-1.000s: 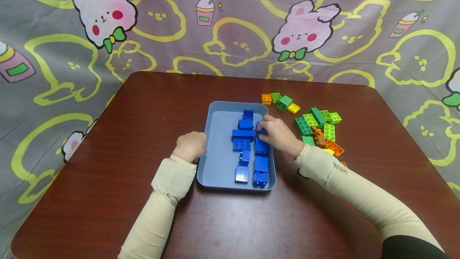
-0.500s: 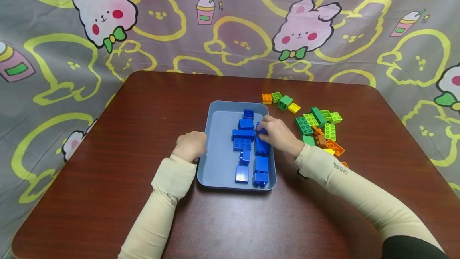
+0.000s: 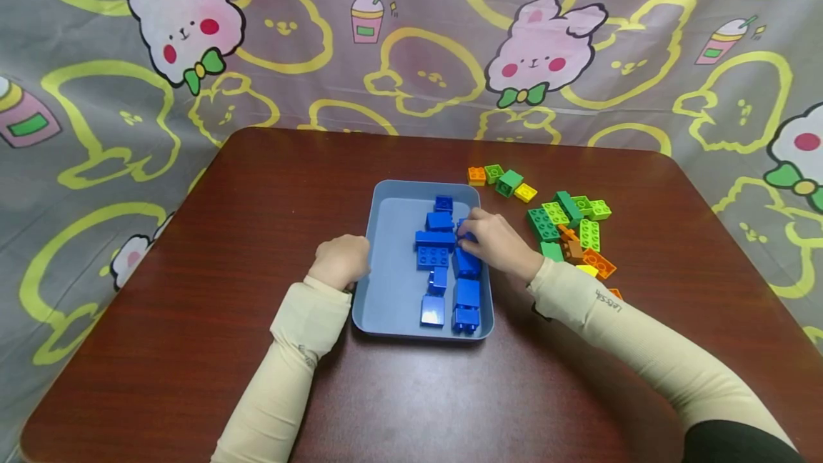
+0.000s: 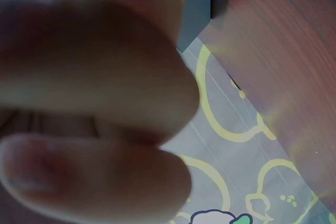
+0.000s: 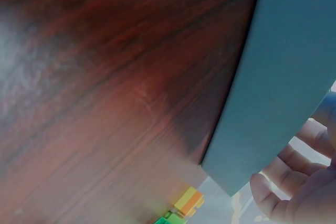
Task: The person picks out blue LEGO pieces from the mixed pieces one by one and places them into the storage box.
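Observation:
In the head view, a blue-grey tray (image 3: 392,306) holds several blue toy building bricks (image 3: 434,257). My right hand (image 3: 495,240) reaches over the tray's right wall, its bent fingers gripping a small blue brick (image 3: 461,226) near the back right. That brick is partly hidden by the fingers; another blue brick (image 3: 467,264) lies just in front of it. In the right wrist view, the fingers (image 5: 291,174) bend over the tray's rim, and the brick is out of sight. My left hand (image 3: 342,261) is curled into a fist against the tray's left wall, with nothing visible in it.
Green, yellow and orange bricks (image 3: 544,224) lie loose on the brown table (image 3: 257,220) right of the tray. A short row including an orange brick (image 3: 476,176) sits behind its back right corner. A patterned cloth (image 3: 424,34) hangs beyond the table.
The blue brick in front of my right fingers has turned slightly and shifted a little left. My right fingertips have moved slightly; the left hand stays where it was.

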The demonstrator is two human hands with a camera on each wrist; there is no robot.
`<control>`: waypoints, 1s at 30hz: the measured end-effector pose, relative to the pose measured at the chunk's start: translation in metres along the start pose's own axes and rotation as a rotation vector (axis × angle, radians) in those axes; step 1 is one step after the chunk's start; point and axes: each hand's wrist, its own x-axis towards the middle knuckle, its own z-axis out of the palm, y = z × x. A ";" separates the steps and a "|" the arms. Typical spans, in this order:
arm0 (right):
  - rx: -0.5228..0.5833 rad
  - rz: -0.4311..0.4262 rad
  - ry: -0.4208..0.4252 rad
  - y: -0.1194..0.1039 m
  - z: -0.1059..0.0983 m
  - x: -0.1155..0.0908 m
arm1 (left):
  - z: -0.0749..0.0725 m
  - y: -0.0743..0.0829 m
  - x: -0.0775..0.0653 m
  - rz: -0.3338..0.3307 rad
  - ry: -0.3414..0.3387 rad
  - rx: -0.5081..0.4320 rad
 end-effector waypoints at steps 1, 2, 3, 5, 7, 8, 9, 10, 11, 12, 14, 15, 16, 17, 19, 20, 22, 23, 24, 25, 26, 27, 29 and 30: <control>-0.003 -0.002 0.000 0.000 0.000 0.000 | 0.000 0.000 0.000 -0.001 -0.003 -0.002; -0.007 -0.006 0.001 0.000 0.000 0.000 | 0.000 0.000 0.000 -0.002 -0.005 -0.003; -0.018 -0.011 0.002 0.000 0.001 0.000 | 0.000 0.000 0.000 -0.003 -0.007 -0.004; -0.052 -0.025 0.011 0.001 0.001 0.000 | 0.000 0.000 0.001 -0.003 -0.009 -0.005; -0.098 -0.037 0.026 0.001 0.002 -0.001 | 0.000 0.001 0.001 -0.001 -0.013 -0.002; -0.123 -0.044 0.035 0.002 0.002 -0.001 | 0.001 0.001 0.001 0.001 -0.013 -0.001; -0.145 -0.050 0.045 0.002 0.002 -0.002 | 0.001 0.001 0.002 0.002 -0.013 -0.001; -0.162 -0.054 0.055 0.002 0.002 -0.002 | 0.001 0.002 0.002 0.004 -0.013 0.001; -0.174 -0.058 0.063 0.003 0.002 -0.002 | 0.001 0.002 0.002 0.005 -0.012 0.003; -0.179 -0.060 0.071 0.003 0.002 -0.003 | 0.001 0.002 0.003 0.007 -0.012 0.004; -0.176 -0.063 0.083 0.003 0.002 -0.004 | 0.001 0.003 0.004 0.010 -0.011 0.005; -0.169 -0.064 0.089 0.003 0.001 -0.005 | 0.001 0.003 0.004 0.011 -0.011 0.005; -0.160 -0.061 0.095 0.003 0.001 -0.006 | 0.001 0.003 0.004 0.014 -0.011 0.005; -0.150 -0.056 0.100 0.003 0.000 -0.007 | 0.001 0.003 0.005 0.017 -0.011 0.003; -0.119 -0.038 0.112 0.002 -0.002 -0.009 | 0.001 0.003 0.004 0.029 -0.014 -0.008; -0.102 -0.023 0.115 0.001 -0.004 -0.011 | 0.001 0.002 0.004 0.036 -0.013 -0.015; -0.073 0.010 0.118 0.000 -0.008 -0.014 | 0.001 0.001 0.004 0.046 -0.008 -0.033; -0.061 0.028 0.120 -0.001 -0.010 -0.015 | 0.001 0.000 0.004 0.050 0.003 -0.040; -0.050 0.044 0.123 -0.002 -0.012 -0.017 | 0.001 -0.001 0.003 0.051 0.014 -0.047; -0.045 0.062 0.126 -0.003 -0.014 -0.020 | 0.001 -0.001 0.002 0.051 0.032 -0.050; -0.044 0.072 0.130 -0.004 -0.016 -0.022 | 0.000 -0.002 0.001 0.052 0.052 -0.053; -0.042 0.083 0.137 -0.004 -0.017 -0.025 | 0.000 -0.002 0.000 0.052 0.078 -0.053; -0.046 0.097 0.155 -0.006 -0.022 -0.032 | 0.000 -0.002 -0.003 0.050 0.138 -0.058; -0.048 0.096 0.165 -0.007 -0.024 -0.035 | 0.000 -0.001 -0.005 0.055 0.178 -0.059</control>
